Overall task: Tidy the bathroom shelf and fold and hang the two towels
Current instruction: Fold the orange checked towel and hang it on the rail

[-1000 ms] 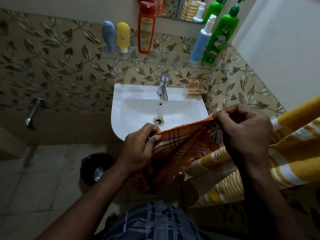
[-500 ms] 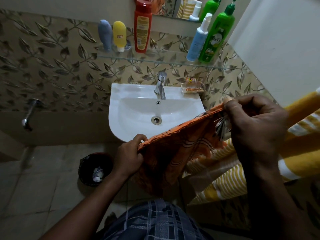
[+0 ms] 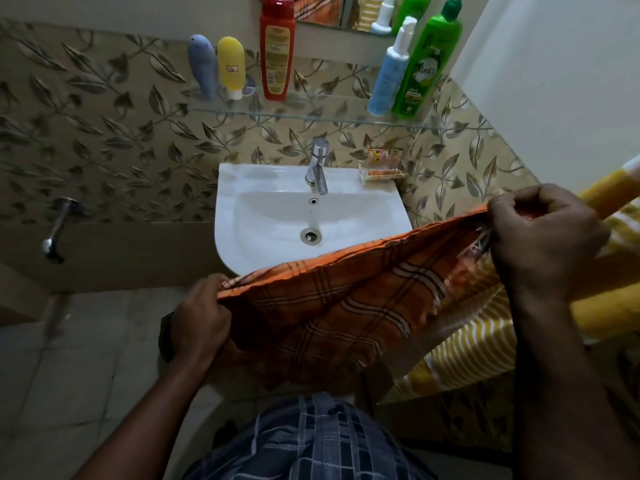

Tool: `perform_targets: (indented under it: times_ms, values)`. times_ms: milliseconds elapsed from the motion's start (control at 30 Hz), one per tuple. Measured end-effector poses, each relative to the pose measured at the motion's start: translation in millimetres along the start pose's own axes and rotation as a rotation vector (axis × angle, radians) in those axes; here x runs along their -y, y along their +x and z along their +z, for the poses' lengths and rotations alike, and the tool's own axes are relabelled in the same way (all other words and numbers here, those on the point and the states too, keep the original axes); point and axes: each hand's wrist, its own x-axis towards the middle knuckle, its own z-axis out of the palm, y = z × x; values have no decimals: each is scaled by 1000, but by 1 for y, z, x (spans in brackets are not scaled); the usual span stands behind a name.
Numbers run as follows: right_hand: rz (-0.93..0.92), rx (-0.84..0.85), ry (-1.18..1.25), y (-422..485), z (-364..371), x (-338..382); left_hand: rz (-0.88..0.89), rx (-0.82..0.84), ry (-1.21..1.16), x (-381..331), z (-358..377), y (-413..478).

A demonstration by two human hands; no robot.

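An orange checked towel (image 3: 346, 306) is stretched out in front of the sink. My left hand (image 3: 202, 317) grips its lower left corner and my right hand (image 3: 543, 244) pinches its upper right corner, higher up. A yellow and white striped towel (image 3: 460, 344) hangs at the right, partly behind my right arm. On the glass shelf (image 3: 311, 116) above the sink stand a grey tube (image 3: 202, 65), a yellow tube (image 3: 231, 65), a red bottle (image 3: 277, 46), a blue and white pump bottle (image 3: 389, 74) and a green bottle (image 3: 424, 64).
A white sink (image 3: 263, 216) with a chrome tap (image 3: 318, 164) sits against the leaf-patterned tiled wall. A clear soap dish (image 3: 381, 166) stands on its right corner. A wall tap (image 3: 57, 226) sticks out at the left. A dark bin (image 3: 166, 336) is half hidden behind my left hand.
My hands have moved apart, the right one up and to the right, pulling the orange towel out wide and taut. More of its checked cloth now shows.
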Motion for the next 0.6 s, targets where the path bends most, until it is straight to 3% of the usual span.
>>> perform_targets:
  times_ms: [67,200,367,600]
  values:
    - [6,6,-33,-2,2,-8,34,-77,77,13,-10,6]
    - [31,1,-35,-2,3,-14,-72,-74,222,26,-25,17]
    - [32,-21,-72,7,4,-17,-200,111,437,55,-40,31]
    - [44,3,-138,2,6,-18,-253,90,304,77,-51,64]
